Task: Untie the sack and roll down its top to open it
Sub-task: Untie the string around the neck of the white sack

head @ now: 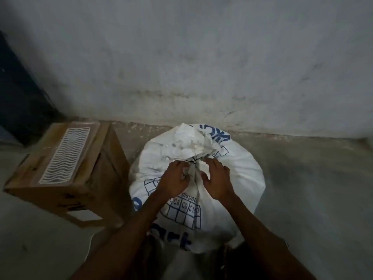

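I see a grey, stained wall filling the upper half of the view, meeting a rough concrete floor that runs across the bottom. At the far left edge a dark blue shape leans against the wall; I cannot tell what it is.

On the floor to the left sits a brown cardboard box, turned at an angle, with a white wavy-patterned panel lying flat on its top face.

Just beside the box, close to the foot of the wall, stands the white sack. It is full and rounded, printed in blue with a grid of small squares and some lettering. Its top is gathered into a crumpled bunch, cinched by a thin dark tie at the neck, so the sack is still closed and nothing is rolled down.

My two bare forearms reach in from the bottom of the view and meet at the neck. My left hand rests on the sack just below the tie, fingers curled and pinching a fold of the white fabric. My right hand lies just beside it, fingers spread and loosely bent over the sack, touching the fabric; I cannot tell whether it has hold of anything. A pale strip of sack material hangs down between the two hands.
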Action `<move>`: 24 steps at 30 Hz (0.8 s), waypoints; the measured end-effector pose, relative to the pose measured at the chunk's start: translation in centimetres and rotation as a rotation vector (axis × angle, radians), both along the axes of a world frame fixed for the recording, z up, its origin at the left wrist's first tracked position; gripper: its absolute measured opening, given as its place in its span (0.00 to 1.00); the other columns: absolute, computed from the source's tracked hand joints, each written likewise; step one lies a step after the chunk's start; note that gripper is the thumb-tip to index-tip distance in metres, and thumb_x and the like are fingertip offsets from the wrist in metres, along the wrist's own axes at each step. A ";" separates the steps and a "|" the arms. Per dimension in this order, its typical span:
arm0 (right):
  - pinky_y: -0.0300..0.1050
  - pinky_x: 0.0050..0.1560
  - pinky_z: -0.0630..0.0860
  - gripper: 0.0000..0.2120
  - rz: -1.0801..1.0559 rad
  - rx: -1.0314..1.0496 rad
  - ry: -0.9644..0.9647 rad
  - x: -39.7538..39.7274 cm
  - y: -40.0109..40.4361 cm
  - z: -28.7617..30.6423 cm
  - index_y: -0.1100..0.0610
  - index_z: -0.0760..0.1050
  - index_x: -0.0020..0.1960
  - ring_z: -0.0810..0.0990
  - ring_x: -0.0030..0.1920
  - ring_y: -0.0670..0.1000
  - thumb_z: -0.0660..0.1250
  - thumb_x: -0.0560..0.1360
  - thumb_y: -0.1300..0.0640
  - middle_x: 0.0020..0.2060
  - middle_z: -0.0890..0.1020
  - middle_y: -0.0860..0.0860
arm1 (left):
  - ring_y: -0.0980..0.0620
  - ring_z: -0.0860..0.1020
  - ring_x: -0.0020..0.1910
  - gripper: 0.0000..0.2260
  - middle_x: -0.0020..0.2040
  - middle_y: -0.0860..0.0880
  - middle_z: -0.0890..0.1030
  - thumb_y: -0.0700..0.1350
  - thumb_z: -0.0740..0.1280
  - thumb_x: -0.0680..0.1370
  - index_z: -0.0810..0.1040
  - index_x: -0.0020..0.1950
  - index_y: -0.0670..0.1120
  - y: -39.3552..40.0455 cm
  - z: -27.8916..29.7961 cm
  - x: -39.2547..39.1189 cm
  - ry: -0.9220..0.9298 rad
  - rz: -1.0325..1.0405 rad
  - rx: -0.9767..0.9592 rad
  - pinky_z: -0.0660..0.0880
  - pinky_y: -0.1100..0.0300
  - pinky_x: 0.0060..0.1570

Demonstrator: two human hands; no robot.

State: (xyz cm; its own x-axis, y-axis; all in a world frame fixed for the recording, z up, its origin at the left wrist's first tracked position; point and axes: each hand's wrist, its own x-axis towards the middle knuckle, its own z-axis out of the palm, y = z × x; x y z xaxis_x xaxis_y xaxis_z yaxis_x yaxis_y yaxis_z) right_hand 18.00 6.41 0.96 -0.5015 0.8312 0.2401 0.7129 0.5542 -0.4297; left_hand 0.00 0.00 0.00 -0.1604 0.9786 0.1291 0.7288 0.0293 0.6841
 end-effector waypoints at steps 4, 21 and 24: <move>0.53 0.57 0.75 0.22 0.005 -0.087 0.064 -1.6 3.6 -2.8 0.52 0.71 0.69 0.77 0.62 0.54 0.66 0.76 0.57 0.65 0.77 0.50 | 0.49 0.78 0.58 0.14 0.56 0.46 0.81 0.45 0.66 0.73 0.78 0.58 0.44 4.5 -1.7 -1.6 -0.085 -0.007 0.023 0.74 0.57 0.59; 0.51 0.48 0.79 0.38 0.162 -0.122 -0.065 -2.4 8.7 -4.4 0.33 0.46 0.77 0.82 0.46 0.52 0.65 0.78 0.51 0.44 0.83 0.48 | 0.51 0.77 0.59 0.20 0.60 0.45 0.80 0.31 0.65 0.75 0.76 0.66 0.42 8.9 -1.8 -3.8 -0.137 -0.085 0.023 0.68 0.75 0.57; 0.51 0.47 0.80 0.38 0.099 -0.095 -0.044 -3.2 8.6 -4.2 0.31 0.45 0.77 0.82 0.43 0.52 0.65 0.78 0.50 0.38 0.81 0.47 | 0.49 0.74 0.62 0.19 0.61 0.45 0.78 0.38 0.65 0.73 0.76 0.64 0.44 8.0 -2.6 -4.1 0.059 -0.213 0.040 0.69 0.60 0.63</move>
State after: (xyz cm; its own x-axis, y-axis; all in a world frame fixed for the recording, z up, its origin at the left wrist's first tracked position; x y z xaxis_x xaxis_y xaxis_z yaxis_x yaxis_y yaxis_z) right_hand 14.77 15.05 -3.25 -0.5902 0.7954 0.1380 0.6765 0.5806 -0.4531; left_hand -4.14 7.98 -2.65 0.0588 0.9834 0.1715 0.7545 -0.1563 0.6374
